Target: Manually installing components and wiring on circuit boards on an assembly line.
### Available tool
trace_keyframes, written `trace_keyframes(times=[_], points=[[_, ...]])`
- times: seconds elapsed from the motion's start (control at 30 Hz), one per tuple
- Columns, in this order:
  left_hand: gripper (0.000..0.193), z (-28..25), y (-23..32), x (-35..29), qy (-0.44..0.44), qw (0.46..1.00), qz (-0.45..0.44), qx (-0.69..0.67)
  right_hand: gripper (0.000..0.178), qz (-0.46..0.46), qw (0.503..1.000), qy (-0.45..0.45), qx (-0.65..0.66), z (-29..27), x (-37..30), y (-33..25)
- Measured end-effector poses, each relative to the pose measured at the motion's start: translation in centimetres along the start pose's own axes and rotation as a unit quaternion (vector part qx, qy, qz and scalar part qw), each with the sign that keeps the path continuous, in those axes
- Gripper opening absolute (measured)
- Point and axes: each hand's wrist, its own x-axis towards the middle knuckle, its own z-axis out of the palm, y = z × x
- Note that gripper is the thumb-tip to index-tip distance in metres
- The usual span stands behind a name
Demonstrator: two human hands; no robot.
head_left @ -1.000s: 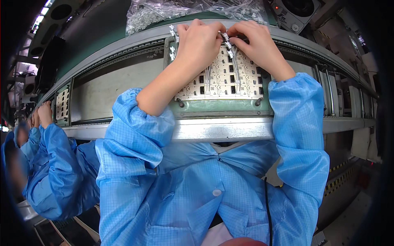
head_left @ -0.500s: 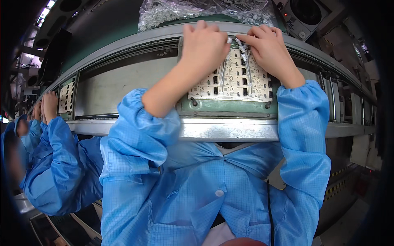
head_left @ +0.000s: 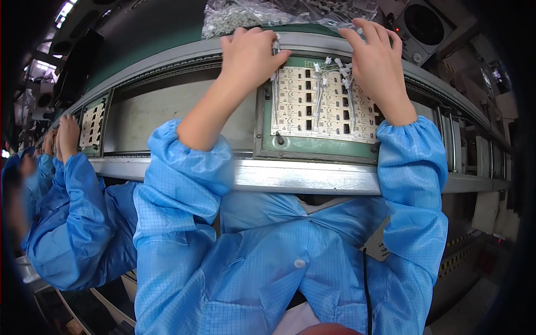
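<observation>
Board (head_left: 330,116) right of centre, upper half of frame. Left wire (head_left: 274,111) runs near-vertical below left hand (head_left: 252,56), the nearer one; thumb and forefinger parted about a connector (head_left: 277,40), grip can't be told. Right hand (head_left: 379,61) spread, seemingly empty, hiding board's upper-right corner. Bag (head_left: 245,19) beyond, frame top.

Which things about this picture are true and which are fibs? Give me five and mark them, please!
1. The sleeves of the person's coat are blue. True.
2. The clear bag lies between the person and the pale board panel. False: it lies beyond the panel.
3. The left hand is by the panel's upper left corner. True.
4. The right hand is a tight fist. False: its fingers are spread.
5. The nearest co-worker is on the person's right. False: on the left.
</observation>
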Motion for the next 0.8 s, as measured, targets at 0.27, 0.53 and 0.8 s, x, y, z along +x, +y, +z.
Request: trace_keyframes(times=[0.27,0.53,0.8], points=[[0.025,1.8,-0.5,0.5,0.035,0.988,0.045,-0.146,0.050,-0.081,0.965,-0.075,0.239,6.1,4.6,-3.4],[0.023,1.7,-0.8,0.4,0.044,0.980,0.058,-0.183,0.017,-0.061,0.914,-0.112,0.386,5.6,5.1,-1.9],[0.022,1.2,-1.2,0.2,0.007,0.986,0.094,-0.140,0.023,-0.095,0.935,-0.083,0.331,4.2,2.8,-3.3]])
